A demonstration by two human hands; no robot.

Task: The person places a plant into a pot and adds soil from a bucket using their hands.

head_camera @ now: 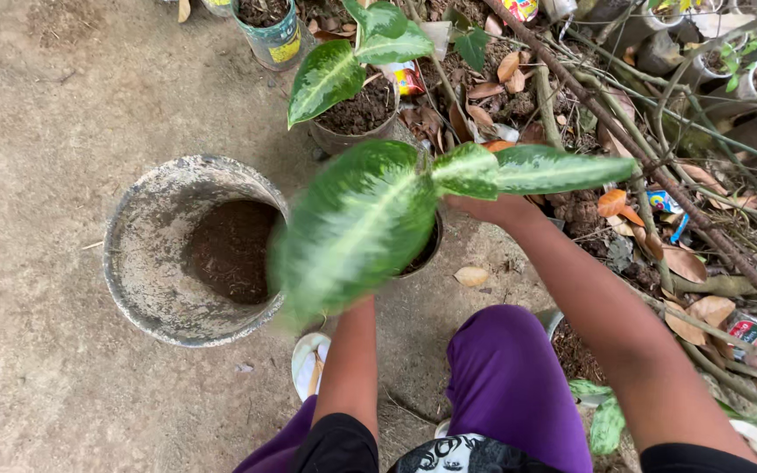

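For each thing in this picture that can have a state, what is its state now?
Large grey bucket: upright, open, soil only at the bottom.
Leafy plant: in a dark pot, its leaves hiding most of it.
Right hand: at that pot's rim.
Left hand: hidden under the leaves.
Second potted plant: upright, pot full of soil.
Green container: upright, holding soil.

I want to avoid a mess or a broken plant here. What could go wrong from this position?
1. The broad variegated leaves hide the small pot and the left hand, so the grip cannot be watched and the pot might slip.
2. The right hand reaches under the leaves beside a thin branch; a leaf or stem could snag and tear.
3. The large bucket of soil sits close by and could be knocked.
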